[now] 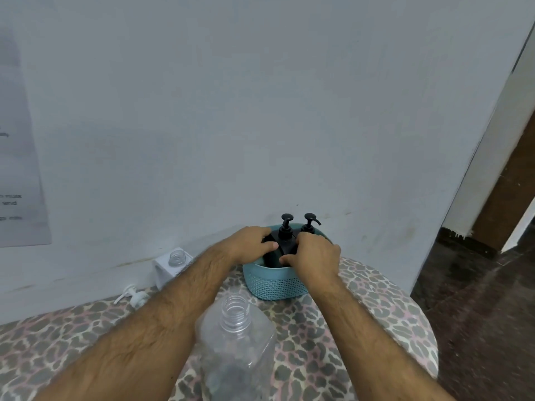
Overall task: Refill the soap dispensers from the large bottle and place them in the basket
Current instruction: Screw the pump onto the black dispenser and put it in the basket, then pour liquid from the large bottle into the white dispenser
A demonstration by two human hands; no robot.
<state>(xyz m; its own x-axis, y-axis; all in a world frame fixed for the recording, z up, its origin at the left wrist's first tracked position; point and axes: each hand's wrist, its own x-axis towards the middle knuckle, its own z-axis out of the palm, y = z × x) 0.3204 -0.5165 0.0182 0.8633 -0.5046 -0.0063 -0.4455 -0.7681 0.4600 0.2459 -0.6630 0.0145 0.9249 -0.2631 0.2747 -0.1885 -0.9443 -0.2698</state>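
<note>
Head camera view: our fingers meet over a black pump-top soap dispenser [285, 238] standing upright inside a teal woven plastic basket [275, 282]. Its lower body is hidden behind the basket wall and our hands. Our left hand [253, 241] curls round its left side, and our right hand [314, 253] grips its right side, thumb over the basket rim. A second black pump dispenser [310, 224] stands just behind, mostly hidden by our right knuckles. Both bare forearms reach forward from the bottom edge. Between them, a large clear plastic bottle [237, 337] stands uncapped, its base cut off. On the leopard-print tablecloth [376, 314], a white square bottle [172, 267] stands open by the wall, near a loose white pump head [133, 295].
</note>
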